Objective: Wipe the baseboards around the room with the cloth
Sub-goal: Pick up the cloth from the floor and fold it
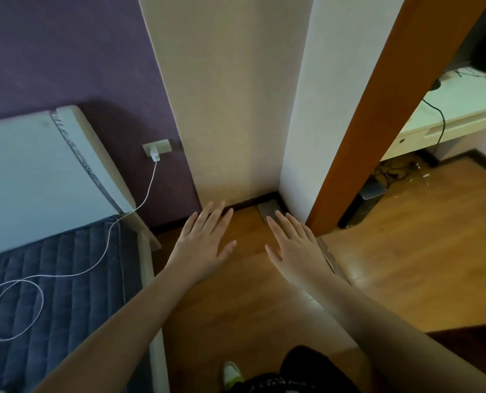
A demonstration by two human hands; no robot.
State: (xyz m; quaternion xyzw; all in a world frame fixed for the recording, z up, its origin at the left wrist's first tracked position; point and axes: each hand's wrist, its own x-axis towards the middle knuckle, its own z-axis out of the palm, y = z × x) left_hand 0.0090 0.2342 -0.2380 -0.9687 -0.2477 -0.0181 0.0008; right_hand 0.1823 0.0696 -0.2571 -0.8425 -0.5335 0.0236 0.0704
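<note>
My left hand [205,239]: fingers straight, spread, holding nothing, short of baseboard [250,202]. My right hand [292,245]: same, flat, empty, tips over grey cloth [267,209]; contact unclear. Cloth: on floor [406,251], against baseboard at wall corner. Baseboard: dark strip, no wiping in hand. My judgement: task at start or pause; cloth pickup, wiping left.

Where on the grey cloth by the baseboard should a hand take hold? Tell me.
Pinch the grey cloth at its near edge, coming from above with the right hand already over it. It lies flat on the floor against the dark baseboard, so the far edge is blocked.
</note>
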